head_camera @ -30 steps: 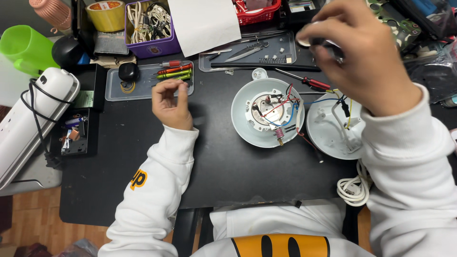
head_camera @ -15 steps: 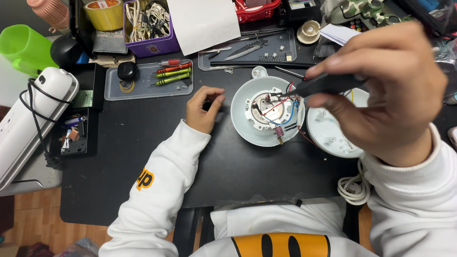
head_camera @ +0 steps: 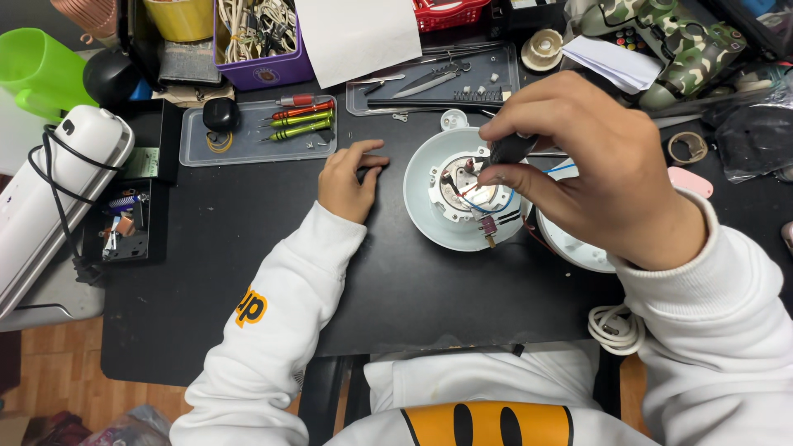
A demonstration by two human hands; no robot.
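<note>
A dark tool (head_camera: 512,149), probably a screwdriver, is being pinched shut by the right hand (head_camera: 595,177) above the housing (head_camera: 429,216). The left hand (head_camera: 347,177) is being rested open beside it, holding nothing. Its thin wires (head_camera: 487,202) look fragile; the stiff rim is judged safer.

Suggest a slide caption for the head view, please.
Right hand holds a black tool over a round white housing.

Repair workbench: screwdrivers (head_camera: 301,120), opened device (head_camera: 462,192)

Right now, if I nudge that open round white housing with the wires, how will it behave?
The white housing looks like thin plastic, so probably light and apt to slide on the black table. Its loose wires seem floppy and could snag.
</note>
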